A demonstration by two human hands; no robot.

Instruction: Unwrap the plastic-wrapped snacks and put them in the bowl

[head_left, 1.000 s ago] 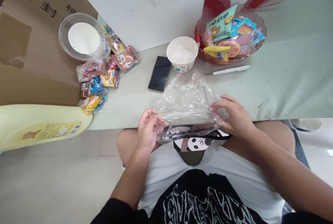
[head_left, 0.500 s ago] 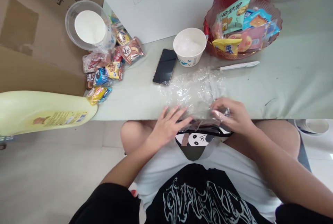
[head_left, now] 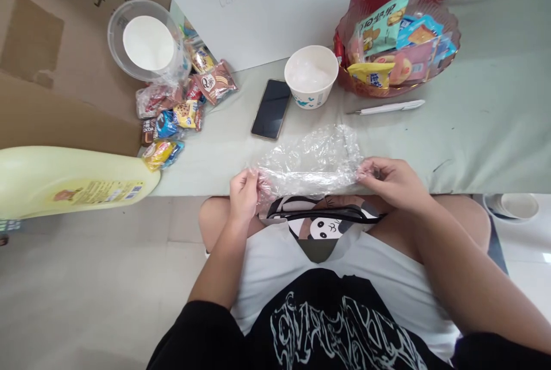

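Observation:
A crinkled sheet of clear plastic, perhaps a bag or wrap point(head_left: 307, 160), stretches between my two hands at the table's front edge. My left hand point(head_left: 244, 193) pinches its left end, fingers closed. At the other end my right hand point(head_left: 390, 182) grips the plastic between thumb and fingers. Below it, on my lap, lies a zipped pouch with a panda print point(head_left: 325, 226). Beyond the plastic are a dark phone point(head_left: 272, 109), a white paper bowl point(head_left: 311, 77) with something clear or whitish inside, and a white pen-like tool point(head_left: 391, 108).
Wrapped snacks point(head_left: 172, 112) lie at the left beside a clear plastic tub point(head_left: 115, 43) and a cardboard box point(head_left: 73, 112). A pale yellow bottle point(head_left: 77, 180) lies at the left edge. A reddish glass bowl point(head_left: 396, 90) of snack packs stands back right, near a white box point(head_left: 258, 8).
My left hand has moved left from lying spread on the plastic and now pinches its left end. The plastic is drawn out wider and nearer the table edge.

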